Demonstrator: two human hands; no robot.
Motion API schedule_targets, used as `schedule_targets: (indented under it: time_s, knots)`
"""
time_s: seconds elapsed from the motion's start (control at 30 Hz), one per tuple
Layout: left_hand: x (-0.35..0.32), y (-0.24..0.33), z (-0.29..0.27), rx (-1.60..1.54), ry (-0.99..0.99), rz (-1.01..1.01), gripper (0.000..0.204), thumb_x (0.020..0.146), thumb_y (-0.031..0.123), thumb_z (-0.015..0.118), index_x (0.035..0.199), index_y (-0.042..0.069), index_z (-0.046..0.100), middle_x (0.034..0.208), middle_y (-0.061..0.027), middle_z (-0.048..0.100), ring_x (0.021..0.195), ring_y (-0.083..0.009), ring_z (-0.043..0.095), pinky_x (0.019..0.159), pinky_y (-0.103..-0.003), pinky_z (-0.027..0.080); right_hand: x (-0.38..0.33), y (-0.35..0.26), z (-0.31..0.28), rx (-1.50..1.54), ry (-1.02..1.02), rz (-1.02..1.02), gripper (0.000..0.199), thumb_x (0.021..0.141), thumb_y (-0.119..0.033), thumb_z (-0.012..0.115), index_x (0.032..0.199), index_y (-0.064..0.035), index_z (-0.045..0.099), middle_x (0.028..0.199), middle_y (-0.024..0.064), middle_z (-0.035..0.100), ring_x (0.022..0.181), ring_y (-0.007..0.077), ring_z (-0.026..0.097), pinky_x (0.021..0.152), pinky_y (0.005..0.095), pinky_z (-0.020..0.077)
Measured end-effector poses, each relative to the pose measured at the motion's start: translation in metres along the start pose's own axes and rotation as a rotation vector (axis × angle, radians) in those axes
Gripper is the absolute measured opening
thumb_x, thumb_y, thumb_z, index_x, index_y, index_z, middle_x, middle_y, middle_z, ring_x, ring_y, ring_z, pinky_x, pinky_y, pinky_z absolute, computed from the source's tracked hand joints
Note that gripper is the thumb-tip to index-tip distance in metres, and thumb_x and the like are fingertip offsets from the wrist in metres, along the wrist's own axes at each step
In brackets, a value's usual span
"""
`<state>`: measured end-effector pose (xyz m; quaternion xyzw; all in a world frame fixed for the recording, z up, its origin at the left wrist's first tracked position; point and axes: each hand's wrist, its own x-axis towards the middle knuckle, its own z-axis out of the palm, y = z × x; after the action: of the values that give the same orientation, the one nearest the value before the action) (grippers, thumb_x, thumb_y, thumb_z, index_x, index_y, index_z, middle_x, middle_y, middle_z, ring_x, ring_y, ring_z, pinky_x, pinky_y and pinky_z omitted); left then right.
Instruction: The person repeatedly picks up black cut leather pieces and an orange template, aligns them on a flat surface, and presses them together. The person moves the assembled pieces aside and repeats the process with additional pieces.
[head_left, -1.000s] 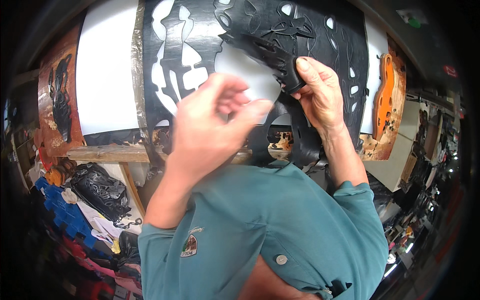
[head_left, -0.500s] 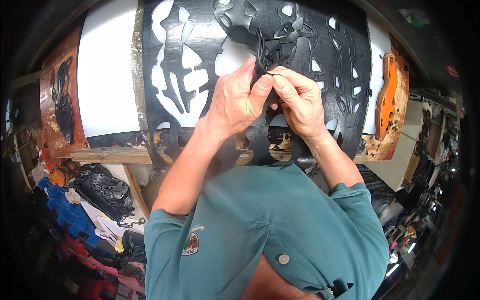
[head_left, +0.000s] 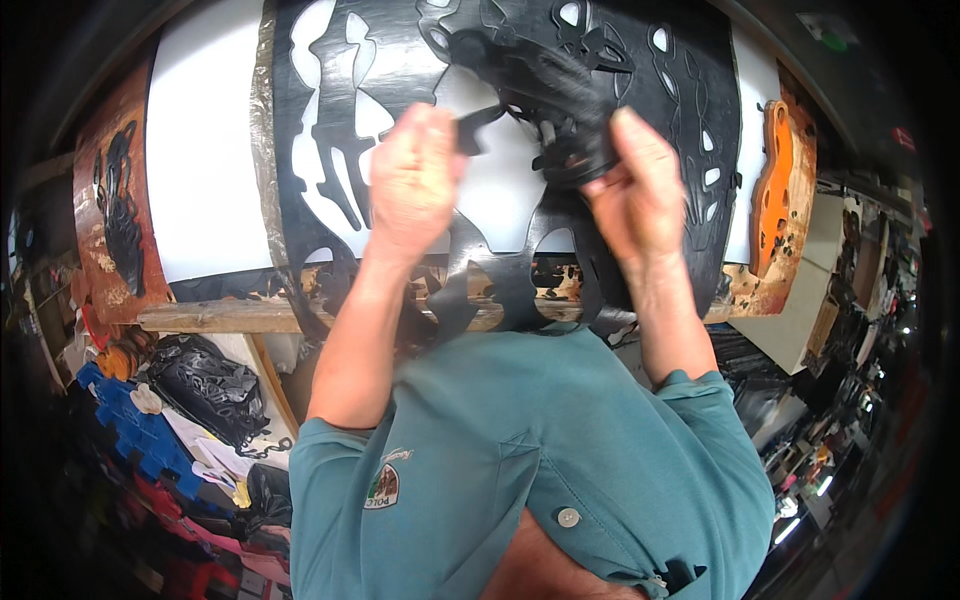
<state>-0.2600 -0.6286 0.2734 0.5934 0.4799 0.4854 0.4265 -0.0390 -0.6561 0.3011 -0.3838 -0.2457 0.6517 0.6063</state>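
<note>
A person in a green-blue shirt (head_left: 570, 410) works with both hands over a big black cut-out sheet (head_left: 392, 65) on a surface (head_left: 95, 270). The left hand (head_left: 415, 180) is over the left-middle part of the black cut-out sheet. Its fingers are bent and pinch a small pointed black bit (head_left: 475, 132). The right hand (head_left: 638, 180) is over the right-middle part of that sheet. Its thumb and fingers pinch the near end of a black cut-out piece (head_left: 565, 95) with holes in it. This piece is up above the middle of the sheet and leans to the left at its far end. It is blurry, so I cannot tell if it is one piece or a few, or if the small bit is joined to it.

The sheet has many curvy holes, and white shows through. Its near end hangs over a wooden bar (head_left: 215, 317). A shiny strip (head_left: 264, 130) runs along its left edge, with a plain white sheet (head_left: 205, 140) to the left of that. Farther left of the black sheet lies a dark lacy shape (head_left: 122, 210). Just right of the sheet lies an orange shape (head_left: 770, 190) with holes.
</note>
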Motion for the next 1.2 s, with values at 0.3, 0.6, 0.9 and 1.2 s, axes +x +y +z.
schedule_targets:
  time_s: [0.3,0.6,0.9,1.2]
  knots:
    - [0.006,-0.016,-0.049,-0.354,0.371,-0.250,0.042,0.116,0.035,0.050,0.082,0.012,0.047,0.066,0.0018,0.040,0.055,-0.0104,0.041,0.049,-0.026,0.034,0.037,-0.133,-0.128,0.063,0.347,-0.353,0.017,0.107,-0.016,0.066,0.115,-0.0009,0.068,0.106,0.0115,0.074,0.082,0.0163,0.067,0.064,0.0279,0.0516]
    - [-0.008,0.004,-0.055,-0.316,0.232,-0.364,0.052,0.117,0.042,0.045,0.133,-0.005,0.058,0.109,-0.0151,0.070,0.086,-0.0213,0.071,0.078,-0.032,0.058,-0.010,-0.167,-0.138,-1.212,0.572,-0.890,0.021,0.107,-0.018,0.069,0.115,-0.0014,0.077,0.101,0.0076,0.078,0.085,0.0106,0.068,0.072,0.0241,0.0541]
    - [-0.048,0.053,-0.010,-0.398,-0.420,-0.728,0.034,0.110,0.018,0.061,0.132,-0.007,0.065,0.141,-0.0179,0.065,0.122,-0.0244,0.069,0.106,-0.033,0.056,-0.068,-0.032,-0.092,-1.635,-0.321,-0.677,0.030,0.080,-0.001,0.084,0.108,-0.0004,0.073,0.101,0.0131,0.072,0.086,0.0287,0.069,0.075,0.0385,0.0588]
    - [-0.007,0.047,0.013,-0.196,-0.777,-0.740,0.034,0.108,0.034,0.066,0.113,0.002,0.075,0.096,-0.0006,0.072,0.086,-0.0063,0.060,0.080,-0.024,0.050,-0.078,-0.030,-0.100,-1.697,-0.404,-0.572,0.066,0.078,-0.031,0.090,0.132,-0.0024,0.065,0.120,0.0130,0.060,0.102,0.0311,0.057,0.087,0.0421,0.0542]
